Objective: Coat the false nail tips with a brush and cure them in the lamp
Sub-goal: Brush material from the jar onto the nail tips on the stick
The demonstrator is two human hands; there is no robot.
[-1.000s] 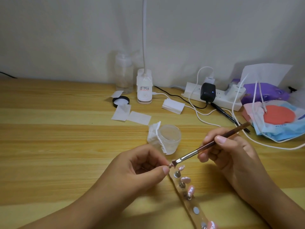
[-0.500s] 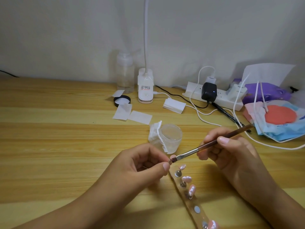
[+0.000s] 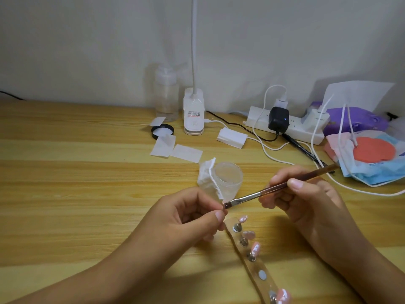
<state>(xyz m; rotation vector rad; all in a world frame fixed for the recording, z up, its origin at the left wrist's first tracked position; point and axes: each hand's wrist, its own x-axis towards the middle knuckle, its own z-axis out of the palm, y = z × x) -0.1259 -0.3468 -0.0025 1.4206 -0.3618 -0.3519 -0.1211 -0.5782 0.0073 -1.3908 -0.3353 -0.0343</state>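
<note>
Brown-handled with a metal ferrule, the brush (image 3: pixel 274 188) is pinched between the thumb and curled fingers of your right hand (image 3: pixel 306 205), and its dark tip touches the spot where your left hand (image 3: pixel 188 218) pinches a small piece, mostly hidden by thumb and forefinger. Just below those fingertips the clear strip (image 3: pixel 256 266) lies on the wooden table (image 3: pixel 76 183), carrying glossy pink nail tips (image 3: pixel 255 249) with white markings on small metal studs. On the white lamp base (image 3: pixel 194 115) by the wall, the red-and-white label is too small to read.

Power strip (image 3: pixel 255 117), face mask (image 3: pixel 377 170) — wooden table (image 3: pixel 65 183)
</note>
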